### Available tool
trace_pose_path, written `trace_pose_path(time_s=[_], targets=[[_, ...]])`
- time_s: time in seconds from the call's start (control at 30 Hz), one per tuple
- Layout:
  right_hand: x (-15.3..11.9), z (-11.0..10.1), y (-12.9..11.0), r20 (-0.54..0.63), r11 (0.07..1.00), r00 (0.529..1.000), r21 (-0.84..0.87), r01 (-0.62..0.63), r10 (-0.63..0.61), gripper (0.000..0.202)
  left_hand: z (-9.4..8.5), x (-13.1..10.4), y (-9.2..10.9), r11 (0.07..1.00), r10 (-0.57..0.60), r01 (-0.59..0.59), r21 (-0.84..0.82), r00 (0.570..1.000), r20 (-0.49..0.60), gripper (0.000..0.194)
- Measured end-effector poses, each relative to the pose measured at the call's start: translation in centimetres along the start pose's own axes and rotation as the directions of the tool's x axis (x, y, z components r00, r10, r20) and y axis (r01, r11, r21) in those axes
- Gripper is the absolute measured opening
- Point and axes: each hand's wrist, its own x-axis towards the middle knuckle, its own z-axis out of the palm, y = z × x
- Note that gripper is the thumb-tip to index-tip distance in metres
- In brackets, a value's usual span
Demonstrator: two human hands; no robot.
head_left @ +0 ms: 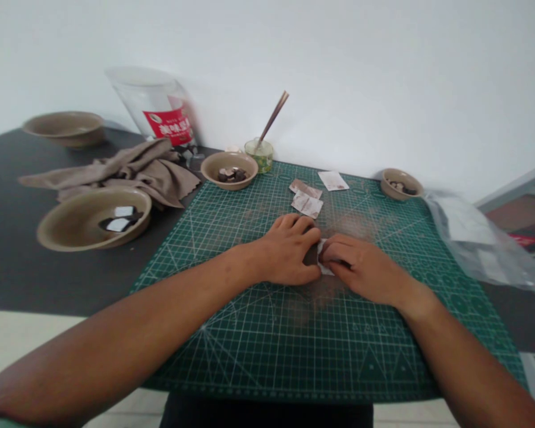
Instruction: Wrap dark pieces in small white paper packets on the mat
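The dark counter (9,267) carries one green gridded mat (267,345), brown powder smudged across its middle. Reckoned from the slip between the hands, one clear jar (129,89) with a red label leans at 10 o'clock, one clear plastic bag (468,238) lies at 3, and one brown cloth (129,169) is heaped toward 10. Four tan bowls (56,229) stand around: one at 9, two toward 10, one at 2; three show small pieces inside. The left hand (292,252) lies palm down, fingers bent; the right hand (356,264) has its fingers curled onto the slip. Whether either grips, I cannot tell. One glass cup (264,160) holding sticks stands at 11. Three loose slips (307,205) lie near 12, one brown, two whitish. The worked slip (328,270), whitish, is mostly covered; its visible strip runs 12 to 6, its long axis unclear.
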Motion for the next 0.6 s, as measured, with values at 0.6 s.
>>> trace_pose_path(time_s=[0.6], targets=[[-0.06, -0.94, 0.77, 0.065, 0.997, 0.996, 0.043, 0.062, -0.064, 0.014, 0.09, 0.14, -0.06, 1.0, -0.001, 0.001, -0.017, 1.0, 0.021, 0.048]])
